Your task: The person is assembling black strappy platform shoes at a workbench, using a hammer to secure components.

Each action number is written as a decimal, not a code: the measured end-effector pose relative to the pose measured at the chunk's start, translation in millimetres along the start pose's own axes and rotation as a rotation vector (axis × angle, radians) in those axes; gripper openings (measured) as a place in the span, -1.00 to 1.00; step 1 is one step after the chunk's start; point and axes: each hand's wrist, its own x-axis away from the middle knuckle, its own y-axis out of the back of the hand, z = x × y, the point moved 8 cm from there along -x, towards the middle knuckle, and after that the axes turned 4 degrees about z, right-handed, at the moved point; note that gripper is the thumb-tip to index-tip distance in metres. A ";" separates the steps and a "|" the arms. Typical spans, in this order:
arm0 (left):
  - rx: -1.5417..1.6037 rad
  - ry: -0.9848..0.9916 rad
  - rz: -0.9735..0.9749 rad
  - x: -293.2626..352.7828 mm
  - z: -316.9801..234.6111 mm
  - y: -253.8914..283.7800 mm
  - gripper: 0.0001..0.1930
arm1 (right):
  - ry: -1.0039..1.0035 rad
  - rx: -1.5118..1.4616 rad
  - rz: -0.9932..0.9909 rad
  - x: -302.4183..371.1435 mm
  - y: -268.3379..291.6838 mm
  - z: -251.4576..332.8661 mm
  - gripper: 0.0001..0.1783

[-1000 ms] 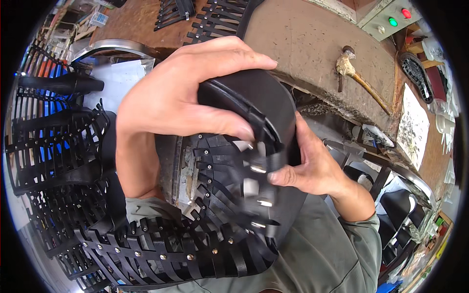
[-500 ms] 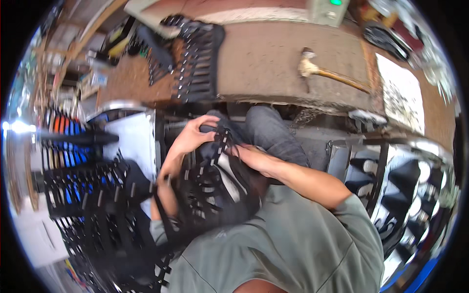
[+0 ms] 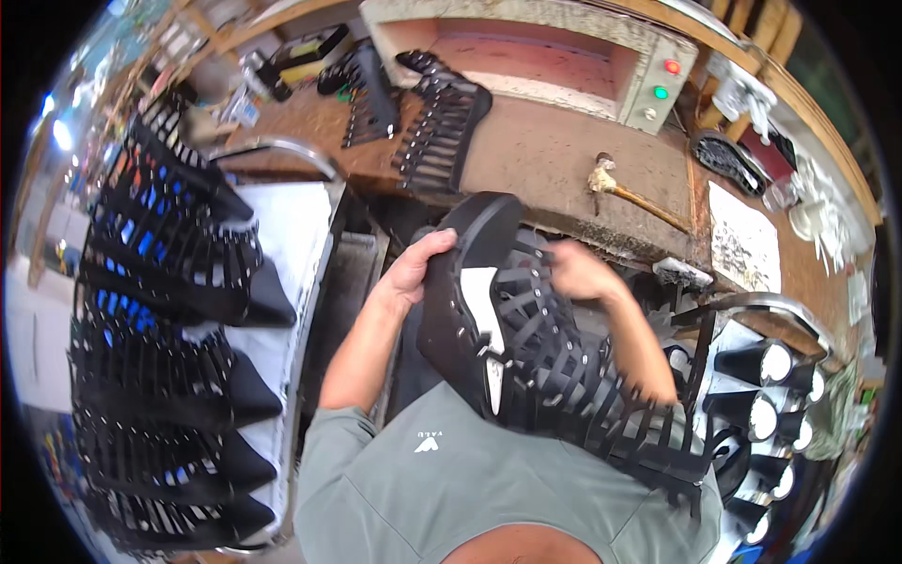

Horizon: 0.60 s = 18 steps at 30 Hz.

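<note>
A black platform boot point(image 3: 474, 324) with an openwork upper of many straps and metal studs lies tilted across my lap. Its thick sole faces up and left, with a white patch along the middle. My left hand point(image 3: 421, 268) grips the edge of the sole near the toe, thumb on top. On the boot's other side, my right hand point(image 3: 584, 273) is at the straps near the toe, its fingers curled but smeared by motion. The strappy shaft trails down to the right, over my right forearm and shirt.
Left, several similar black strappy boots point(image 3: 254, 291) line a white-topped rack point(image 3: 291, 216). Ahead, the workbench point(image 3: 554, 141) bears a hammer point(image 3: 629, 193), another strappy upper point(image 3: 437, 122) and a box-like machine point(image 3: 526, 56) with lit buttons. Right, a rack holds several black cone-like pieces with white ends point(image 3: 752, 414).
The boot has been turned and raised so its sole shows, with the shaft now to the right. My right hand moved right and the left moved to the sole. The view has shifted.
</note>
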 end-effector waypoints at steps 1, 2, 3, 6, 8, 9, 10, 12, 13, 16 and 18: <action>-0.088 0.047 0.023 -3.8 1.7 -27.7 -0.43 | 0.150 -0.152 -0.310 11.9 36.0 -11.7 -0.51; -0.136 0.071 0.080 -6.2 0.8 -48.7 -0.41 | 0.175 -0.434 -0.480 28.4 54.4 7.2 -0.33; -0.182 0.103 0.140 -7.1 3.5 -67.7 -0.40 | 0.476 0.021 -0.529 44.0 65.8 68.9 -0.21; -0.340 0.006 0.212 3.9 0.5 -93.0 -0.25 | 0.551 0.326 -0.300 40.8 51.6 133.0 -0.15; -0.542 -0.132 0.280 17.3 -3.6 -99.8 -0.06 | 0.525 0.304 -0.259 42.3 51.3 130.8 -0.16; -0.638 -0.176 0.260 26.0 1.8 -98.4 0.01 | 0.541 0.363 -0.318 46.5 51.6 133.0 -0.18; -0.737 -0.106 0.086 29.9 2.4 -98.1 0.11 | 0.550 0.429 -0.379 53.7 52.7 136.0 -0.20; -0.796 -0.120 0.020 32.5 5.4 -105.5 0.10 | 0.524 0.468 -0.403 59.2 50.8 138.7 -0.19; -0.888 -0.145 -0.063 36.3 3.8 -100.7 0.10 | 0.535 0.508 -0.437 56.4 48.8 141.0 -0.19; -1.079 -0.215 -0.158 42.2 -0.7 -102.2 0.00 | 0.570 0.493 -0.453 50.6 43.7 136.2 -0.16; -1.187 -0.239 -0.222 41.6 -1.1 -98.4 -0.08 | 0.575 0.498 -0.503 49.6 43.6 136.4 -0.10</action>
